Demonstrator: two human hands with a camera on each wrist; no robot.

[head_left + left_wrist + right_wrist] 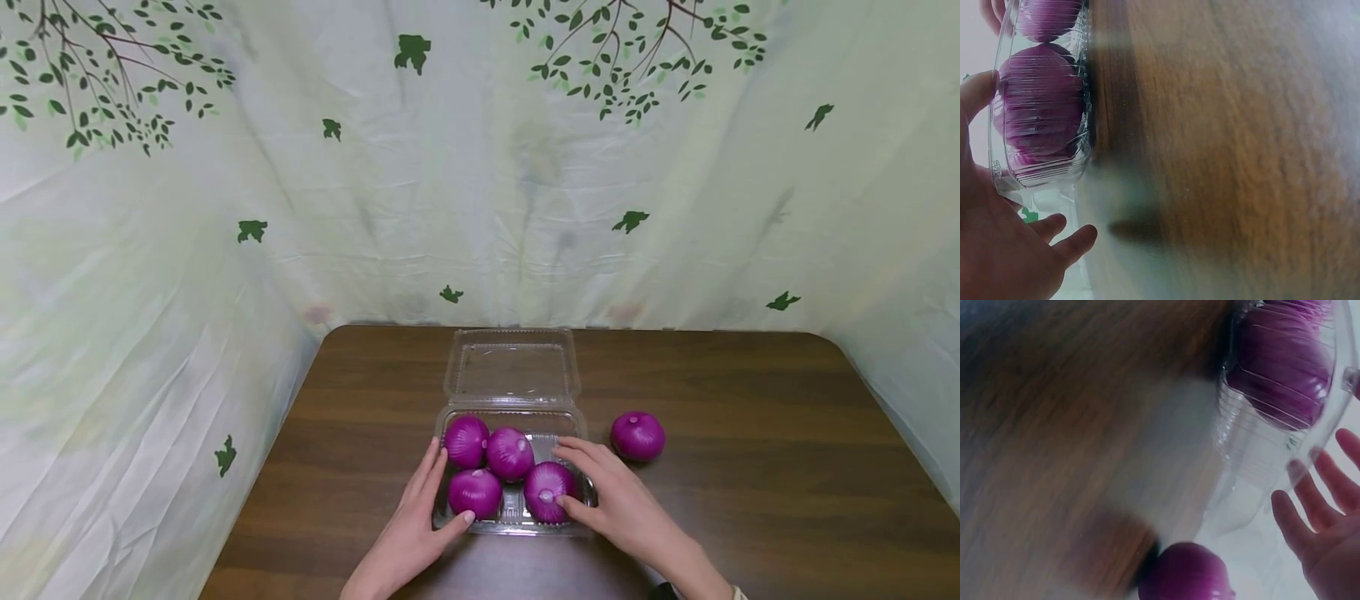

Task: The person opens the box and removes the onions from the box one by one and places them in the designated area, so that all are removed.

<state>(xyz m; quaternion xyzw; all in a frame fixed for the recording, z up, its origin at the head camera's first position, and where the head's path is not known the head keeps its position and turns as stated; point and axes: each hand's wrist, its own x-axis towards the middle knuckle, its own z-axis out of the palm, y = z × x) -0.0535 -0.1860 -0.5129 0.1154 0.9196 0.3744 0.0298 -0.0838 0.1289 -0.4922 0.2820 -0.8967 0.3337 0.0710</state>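
hands (408, 529) (626, 500) apart, fingers extended, flanking clear container (542, 447); four purple onions (511, 455) inside, between hands; fifth onion (637, 436) rightward.

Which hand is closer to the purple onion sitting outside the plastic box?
The right. The right hand is just beside the loose onion, apart from it; the left hand is farther away, at the left side of the box.

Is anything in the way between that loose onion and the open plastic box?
Yes, partly: the right hand reaches over the right rim of the plastic box, close to the loose onion. The open lid lies back, clear of that path.
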